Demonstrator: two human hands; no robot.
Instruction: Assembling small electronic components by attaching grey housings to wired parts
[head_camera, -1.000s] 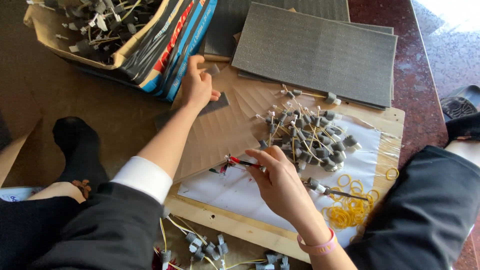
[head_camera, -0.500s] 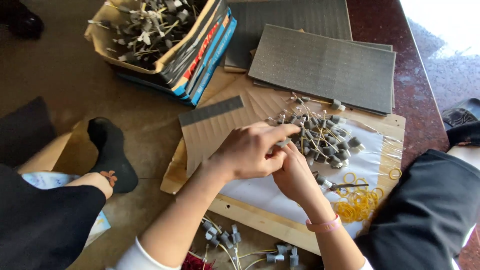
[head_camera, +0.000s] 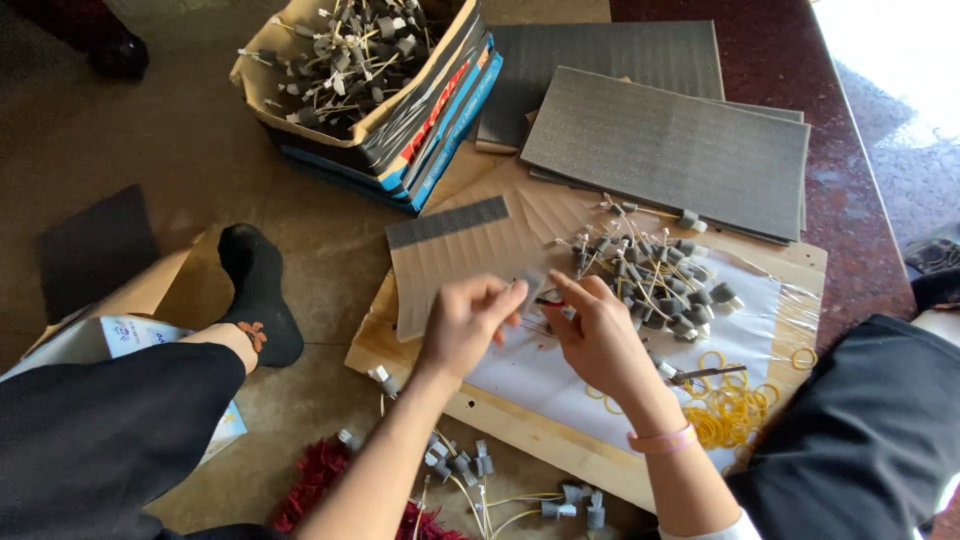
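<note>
Both hands pinch one small dark wired part (head_camera: 548, 300) — left hand (head_camera: 468, 325), right hand (head_camera: 600, 335) — over ridged cardboard (head_camera: 450, 265); blur hides its shape beside grey capped wires (head_camera: 655, 275).

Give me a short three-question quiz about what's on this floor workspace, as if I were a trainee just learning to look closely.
1. True or false: the heap of yellow rubber bands lies inside the cardboard box.
2. Which lies nearest the right hand? A) the grey foam sheets B) the pile of small grey wired parts C) the black sock
3. Fill in: the left hand and right hand meet over a wooden ____.

Key
1. False: the bands lie on the board, by the person's right leg.
2. B
3. board
</note>
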